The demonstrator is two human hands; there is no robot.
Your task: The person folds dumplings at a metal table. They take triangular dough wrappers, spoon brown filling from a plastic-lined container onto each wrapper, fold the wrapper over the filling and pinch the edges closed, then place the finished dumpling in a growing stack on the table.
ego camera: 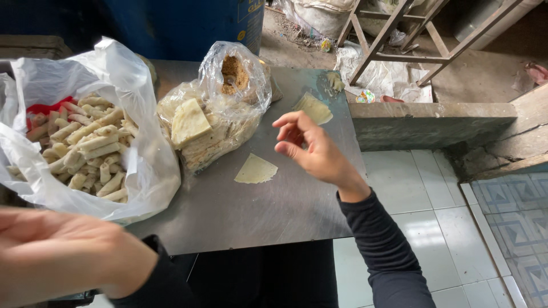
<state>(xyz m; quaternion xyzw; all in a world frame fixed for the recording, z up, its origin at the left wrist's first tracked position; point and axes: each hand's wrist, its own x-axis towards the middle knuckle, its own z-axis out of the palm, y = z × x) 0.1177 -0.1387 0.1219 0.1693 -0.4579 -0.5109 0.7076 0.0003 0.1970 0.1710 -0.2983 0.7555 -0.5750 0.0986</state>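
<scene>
Wrapper sheet (255, 169), pale and flat, lies alone on the grey metal tabletop (274, 211), just below and to the left of my right hand (311, 149). That is the piece my hand is nearest to, and nothing touches it.

Biggest thing on the tabletop is the white plastic bag (142, 171) on the left, mouth wide open, full of finished rolls (85, 151), pale little cylinders heaped together with a bit of red showing at the back. Right beside it, touching its edge, stands the clear plastic bag (237, 108) holding a stack of folded wrappers (191, 122), and up in its top sits a brown crumbly filling (234, 74).

My left hand (63, 256) is low in the near left corner, blurred and close to the lens, in front of the white bag. It looks open and I see nothing in it, though the blur hides the fingers.

My right hand hovers above the tabletop, fingers spread and loosely curled, holding nothing, dark sleeve (382, 251) running back to me.

Further back, another wrapper (313, 107) lies flat near the far edge, and a small scrap of dough (335, 81) sits beyond it at the corner.
</scene>
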